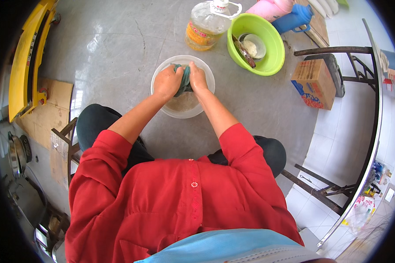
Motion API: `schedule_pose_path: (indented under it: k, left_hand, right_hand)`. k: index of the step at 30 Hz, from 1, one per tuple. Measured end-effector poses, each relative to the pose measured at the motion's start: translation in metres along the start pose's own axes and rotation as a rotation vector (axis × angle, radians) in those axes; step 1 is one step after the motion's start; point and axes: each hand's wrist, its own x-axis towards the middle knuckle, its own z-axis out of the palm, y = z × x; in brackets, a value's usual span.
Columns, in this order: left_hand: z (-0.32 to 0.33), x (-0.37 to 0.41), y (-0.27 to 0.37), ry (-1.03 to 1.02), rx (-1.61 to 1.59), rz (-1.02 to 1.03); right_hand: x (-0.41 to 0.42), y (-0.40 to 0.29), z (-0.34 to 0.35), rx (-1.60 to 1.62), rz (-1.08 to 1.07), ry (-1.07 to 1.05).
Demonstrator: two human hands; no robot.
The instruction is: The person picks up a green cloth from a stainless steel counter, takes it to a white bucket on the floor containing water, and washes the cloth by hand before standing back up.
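A dark green cloth (pixel 185 80) is bunched between my two hands, over a round whitish plastic basin (pixel 208 69) that holds cloudy brownish water. My left hand (pixel 167 81) grips the cloth from its left side, with the fingers curled. From the right side my right hand (pixel 197 76) grips it, thumb towards the top. The cloth's lower end hangs at the water; whether it dips in cannot be told. Both hands look wet.
Beyond the basin stands a large clear plastic bottle (pixel 205 24) with yellowish liquid. Right of it, a lime-green basin (pixel 273 62) holds a bowl and a brown object. Pink (pixel 270 9) and blue jugs (pixel 294 18), a cardboard box (pixel 314 83) and a metal-legged table (pixel 378 98) stand rightward.
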Motion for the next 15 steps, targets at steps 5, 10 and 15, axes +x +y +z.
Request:
schedule_pose_path:
  k: [5,10,15]
  left_hand:
    - [0.016,0.003,-0.016,0.121,0.027,0.168]
    - [0.026,0.002,-0.022,-0.229,-0.122,0.115]
    - [0.035,0.012,-0.037,-0.415,-0.540,-0.309]
  right_hand:
    - [-0.002,0.048,0.002,-1.242,-0.276,-0.102]
    - [-0.009,0.050,-0.007,-1.513,-0.328,-0.634]
    - [0.000,0.025,-0.005,-1.527,-0.222,-0.650]
